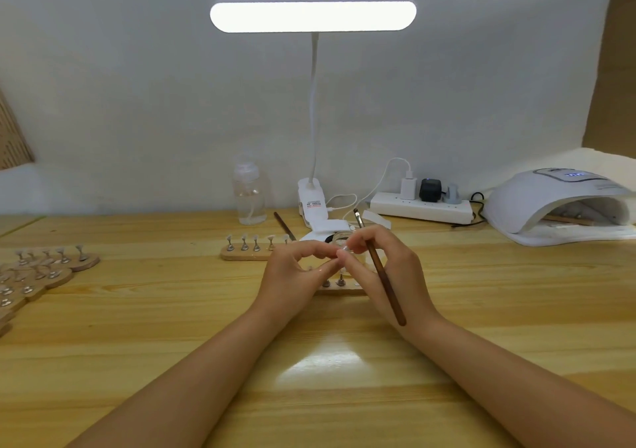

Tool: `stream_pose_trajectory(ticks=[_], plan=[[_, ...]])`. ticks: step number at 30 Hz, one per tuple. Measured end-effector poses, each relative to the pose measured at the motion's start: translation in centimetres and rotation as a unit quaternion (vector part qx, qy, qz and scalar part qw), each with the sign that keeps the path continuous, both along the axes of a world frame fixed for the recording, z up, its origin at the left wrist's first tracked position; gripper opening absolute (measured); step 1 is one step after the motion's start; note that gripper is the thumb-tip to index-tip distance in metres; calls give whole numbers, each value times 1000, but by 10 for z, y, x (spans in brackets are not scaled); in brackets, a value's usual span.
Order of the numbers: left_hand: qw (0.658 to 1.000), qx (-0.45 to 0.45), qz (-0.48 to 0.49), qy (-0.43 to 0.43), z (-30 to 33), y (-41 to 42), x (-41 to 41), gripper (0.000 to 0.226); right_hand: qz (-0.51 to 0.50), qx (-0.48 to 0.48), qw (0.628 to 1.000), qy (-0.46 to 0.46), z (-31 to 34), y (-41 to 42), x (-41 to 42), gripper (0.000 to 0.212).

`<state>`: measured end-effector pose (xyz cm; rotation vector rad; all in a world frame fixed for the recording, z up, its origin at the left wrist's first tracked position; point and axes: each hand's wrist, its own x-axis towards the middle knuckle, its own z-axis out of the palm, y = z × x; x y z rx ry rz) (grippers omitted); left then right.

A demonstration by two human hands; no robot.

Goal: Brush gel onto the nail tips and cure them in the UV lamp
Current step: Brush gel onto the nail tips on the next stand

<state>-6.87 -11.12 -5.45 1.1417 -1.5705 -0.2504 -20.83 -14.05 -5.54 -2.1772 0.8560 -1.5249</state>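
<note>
I pinch a clear nail tip (340, 254) between the fingertips of both hands, right above the strip (339, 287) it belongs to, so I can turn it to the light and check it before brushing. My left hand (292, 275) closes thumb and forefinger narrowly on one side of the tip; my right hand (382, 272) steadies the other side, and at the same time keeps the brush (378, 265) tucked along the fingers, bristles pointing up and away so no gel smears while I handle the tip. I cannot tell whether the bristles carry gel. The strip lies partly under my hands, a couple of its pegs showing. Just beyond the strip sits the open gel jar (339, 237), close enough for dipping, and left of the jar another strip (247, 253) of tips waits. A second brush (284, 225) leans behind that. Far right of the strip the UV lamp (557, 203) stands with its mouth toward me, something already lying inside. More strips (41, 272) are heaped far left on the table (172, 310), and the desk lamp (313, 16) hangs above the jar.
</note>
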Motion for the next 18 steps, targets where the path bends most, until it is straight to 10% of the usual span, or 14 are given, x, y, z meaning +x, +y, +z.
stream_pose_trajectory(ticks=[18], plan=[[987,142,-8,-71,-8,-8,18,53,27,19,989,146,5,-20,-29,11]])
